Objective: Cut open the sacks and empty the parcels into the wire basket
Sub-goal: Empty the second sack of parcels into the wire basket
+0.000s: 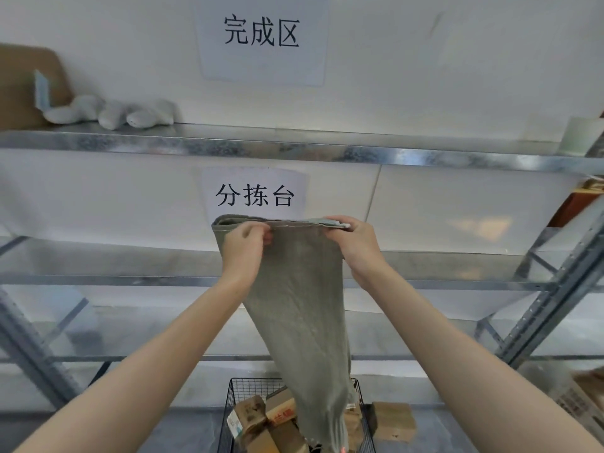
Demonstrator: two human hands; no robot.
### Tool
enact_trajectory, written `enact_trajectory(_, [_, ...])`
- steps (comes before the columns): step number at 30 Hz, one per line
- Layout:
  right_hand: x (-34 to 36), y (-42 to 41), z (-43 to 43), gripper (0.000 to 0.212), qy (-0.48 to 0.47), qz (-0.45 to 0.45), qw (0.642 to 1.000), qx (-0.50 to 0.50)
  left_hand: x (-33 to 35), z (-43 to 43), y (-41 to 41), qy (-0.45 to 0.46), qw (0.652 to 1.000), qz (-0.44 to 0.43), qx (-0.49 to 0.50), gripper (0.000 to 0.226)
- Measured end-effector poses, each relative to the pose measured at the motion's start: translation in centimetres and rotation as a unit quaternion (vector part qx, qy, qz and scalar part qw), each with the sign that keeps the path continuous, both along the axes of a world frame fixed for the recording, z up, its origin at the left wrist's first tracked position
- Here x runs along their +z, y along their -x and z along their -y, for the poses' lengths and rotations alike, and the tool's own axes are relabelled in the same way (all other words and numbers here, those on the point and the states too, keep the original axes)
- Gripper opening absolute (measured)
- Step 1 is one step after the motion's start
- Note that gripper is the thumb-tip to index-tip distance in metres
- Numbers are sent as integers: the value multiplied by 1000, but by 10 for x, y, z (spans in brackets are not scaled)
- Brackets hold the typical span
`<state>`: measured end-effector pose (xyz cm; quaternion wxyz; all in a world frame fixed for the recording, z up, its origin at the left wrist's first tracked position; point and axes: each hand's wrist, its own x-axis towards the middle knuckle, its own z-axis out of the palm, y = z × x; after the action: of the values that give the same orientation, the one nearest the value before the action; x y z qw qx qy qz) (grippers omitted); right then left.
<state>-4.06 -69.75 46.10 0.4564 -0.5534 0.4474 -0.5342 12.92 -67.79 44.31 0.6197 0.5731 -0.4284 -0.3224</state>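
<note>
Parcel sorting station in a warehouse or depot.
A paper sign reading 分拣台 (255,195) hangs on the white wall. Above it run a galvanised steel shelf (327,152) and a second sign, 完成区 (261,31). Below it stands a wire basket (251,389) of cardboard parcels (250,414), and to its right are perforated steel uprights (549,295).

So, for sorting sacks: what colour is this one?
The sack is dull grey-green; head view.

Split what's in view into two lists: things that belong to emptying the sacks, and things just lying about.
Job in hand:
sack, held up with its lower end in the wire basket
parcels in the basket

Lying about:
white pouches on the top shelf
cardboard sheet beside them
upper wall sign
</note>
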Motion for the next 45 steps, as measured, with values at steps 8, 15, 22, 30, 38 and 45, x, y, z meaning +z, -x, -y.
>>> enact_trajectory(8, [11,20,3,20,-5,51,999,-1,-24,23,-57,-107,992,-49,-37,49])
enact_trajectory(15, [12,45,9,14,-7,36,999,-28,-12,25,-60,-84,976,-101,-175,23])
enact_trajectory(22, [7,58,16,9,-14,41,998,-46,2,23,-56,-64,965,-91,-237,24])
enact_trajectory(30, [-24,70,13,34,-162,27,982,89,14,22,-44,-50,959,-164,-227,22])
enact_trajectory(38, [-43,67,16,24,-168,92,980,52,5,17,-59,-184,942,8,-280,38])
enact_trajectory(45, [-45,66,21,28,-207,16,977,51,-28,13,-60,-193,966,47,-166,18])
